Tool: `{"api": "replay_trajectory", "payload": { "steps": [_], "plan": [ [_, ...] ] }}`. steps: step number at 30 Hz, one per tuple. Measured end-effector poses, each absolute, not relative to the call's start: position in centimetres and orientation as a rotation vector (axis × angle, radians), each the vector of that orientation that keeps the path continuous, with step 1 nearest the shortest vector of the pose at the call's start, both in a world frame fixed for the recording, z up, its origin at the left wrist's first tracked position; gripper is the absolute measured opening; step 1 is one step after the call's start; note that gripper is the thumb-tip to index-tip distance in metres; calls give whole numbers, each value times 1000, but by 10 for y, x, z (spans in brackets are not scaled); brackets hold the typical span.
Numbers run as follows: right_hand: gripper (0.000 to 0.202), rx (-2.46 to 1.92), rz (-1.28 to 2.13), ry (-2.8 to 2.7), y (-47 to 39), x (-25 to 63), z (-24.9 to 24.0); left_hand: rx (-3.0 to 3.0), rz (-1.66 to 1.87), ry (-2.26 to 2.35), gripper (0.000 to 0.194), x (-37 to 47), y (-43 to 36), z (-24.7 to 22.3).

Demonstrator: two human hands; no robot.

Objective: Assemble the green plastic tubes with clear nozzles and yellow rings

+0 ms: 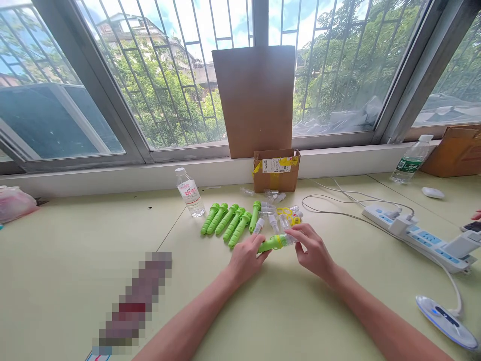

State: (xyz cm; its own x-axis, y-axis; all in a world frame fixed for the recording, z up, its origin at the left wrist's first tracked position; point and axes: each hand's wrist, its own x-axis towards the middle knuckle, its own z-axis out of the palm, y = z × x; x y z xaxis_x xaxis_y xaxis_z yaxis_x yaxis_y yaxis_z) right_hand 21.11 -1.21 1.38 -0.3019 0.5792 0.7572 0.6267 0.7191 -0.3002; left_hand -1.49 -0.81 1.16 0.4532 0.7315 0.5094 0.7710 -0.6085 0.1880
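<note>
My left hand (248,256) is closed around the green body of a small flashlight-shaped tube (271,243), which lies nearly level just above the table. A yellow ring circles it near its clear end. My right hand (312,250) pinches the clear plastic part (288,239) at that end. Beyond my left hand, several similar green tubes (225,220) lie side by side. Clear plastic pieces with white ends (273,223) and yellow loops (285,211) are heaped just past the held tube. My fingers hide part of the tube at both ends.
A small cardboard box (276,181) stands behind the pieces, with a tall cardboard sheet (257,100) against the window. Water bottles stand left (190,193) and far right (411,159). A power strip (421,238) with cables lies right. Part of another person's hand (477,215) shows at the right edge.
</note>
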Motion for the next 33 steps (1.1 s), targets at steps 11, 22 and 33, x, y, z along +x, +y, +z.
{"api": "replay_trajectory", "payload": {
  "steps": [11, 22, 33],
  "plan": [
    [45, -924, -3, -2035, -21, 207, 23, -2190, -1131, -1544, 38, -24, -2, 21],
    [23, -1011, -77, -2030, -21, 209, 24, -2344, -1026, -1481, 47, -28, 0, 23],
    [30, -985, -36, -2125, -23, 208, 20, -2505, -1062, -1339, 42, -32, -1, 29]
  ]
}}
